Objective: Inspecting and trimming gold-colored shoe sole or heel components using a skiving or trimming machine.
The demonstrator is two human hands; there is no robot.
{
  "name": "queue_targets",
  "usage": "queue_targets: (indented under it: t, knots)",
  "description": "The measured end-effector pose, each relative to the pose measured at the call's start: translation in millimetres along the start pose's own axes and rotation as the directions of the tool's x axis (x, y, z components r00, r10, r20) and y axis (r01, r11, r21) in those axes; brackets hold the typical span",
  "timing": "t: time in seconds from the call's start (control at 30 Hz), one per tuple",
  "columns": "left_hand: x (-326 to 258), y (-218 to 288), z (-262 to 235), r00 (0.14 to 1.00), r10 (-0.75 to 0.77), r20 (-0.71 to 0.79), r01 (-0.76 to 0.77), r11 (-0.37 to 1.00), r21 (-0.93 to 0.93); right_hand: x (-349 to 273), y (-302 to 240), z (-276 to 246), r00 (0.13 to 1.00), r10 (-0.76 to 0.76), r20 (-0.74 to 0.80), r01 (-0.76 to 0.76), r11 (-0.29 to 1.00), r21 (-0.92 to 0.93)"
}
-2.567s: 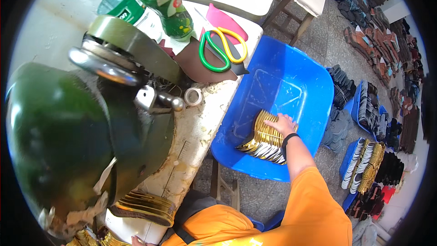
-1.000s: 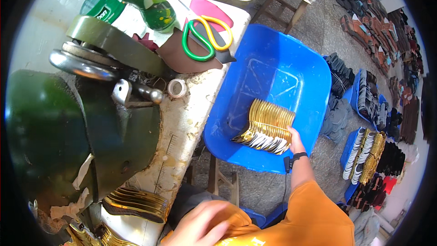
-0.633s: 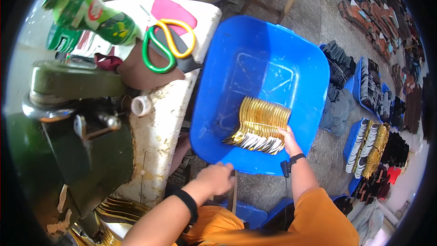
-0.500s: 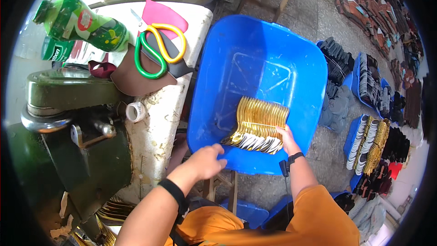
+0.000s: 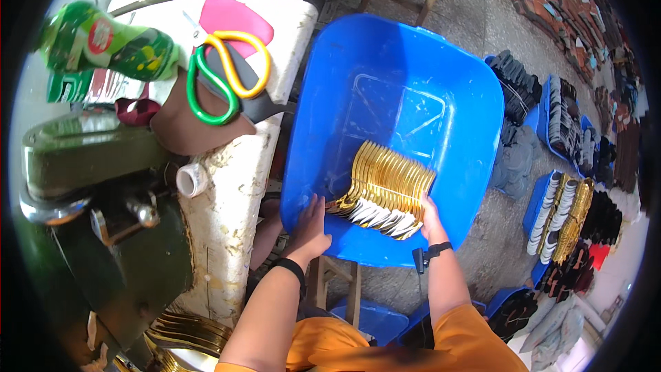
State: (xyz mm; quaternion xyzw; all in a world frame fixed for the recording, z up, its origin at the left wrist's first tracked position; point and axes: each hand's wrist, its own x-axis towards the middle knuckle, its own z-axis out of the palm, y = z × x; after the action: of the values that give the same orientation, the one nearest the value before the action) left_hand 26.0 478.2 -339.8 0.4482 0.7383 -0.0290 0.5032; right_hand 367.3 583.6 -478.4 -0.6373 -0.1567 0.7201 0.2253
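Gold shoe pieces [image 5: 392,176] stand in the blue tub [image 5: 476,96]. Hands apart: left hand [image 5: 310,231], fingers extended, at its rim; right hand [image 5: 432,223] against the pieces, grip unclear. Even pressure should preserve alignment.

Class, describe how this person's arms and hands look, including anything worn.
The left hand and right hand are ungloved. The left wrist wears a black band; the right wrist's dark strap carries a small dark box with a thin cable. The right sleeve is short and orange.
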Motion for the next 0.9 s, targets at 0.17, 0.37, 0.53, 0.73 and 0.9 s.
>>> queue_targets:
  t: [0.17, 0.37, 0.53, 0.73, 0.9]
  knots:
    - [14.6, 12.3, 9.1, 0.994, 0.032, 0.106, -0.042, 0.995, 0.091, -12.1, -11.9, -5.4, 0.999, 0.019, 0.036, -0.019, 1.000, -0.001]
    - [27.6, 1.7, 7.4, 0.978, -0.043, 0.206, 0.034, 0.998, 0.045, -29.0, -19.3, 1.3, 0.987, 0.123, 0.103, -0.135, 0.984, 0.118]
    - [26.6, -11.3, 5.4, 0.997, 0.029, 0.069, -0.028, 0.999, -0.018, -40.3, -14.0, 33.8, 0.981, 0.129, 0.147, -0.140, 0.988, 0.064]
    - [24.7, 14.3, -16.6, 0.986, -0.157, 0.063, 0.150, 0.983, 0.105, -38.5, -6.7, 30.6, 0.969, 0.234, 0.073, -0.239, 0.969, 0.060]
    - [8.8, 17.4, -12.1, 0.995, -0.097, -0.004, 0.096, 0.987, -0.128, -42.8, -7.7, 19.9, 0.919, 0.339, 0.202, -0.370, 0.919, 0.140]
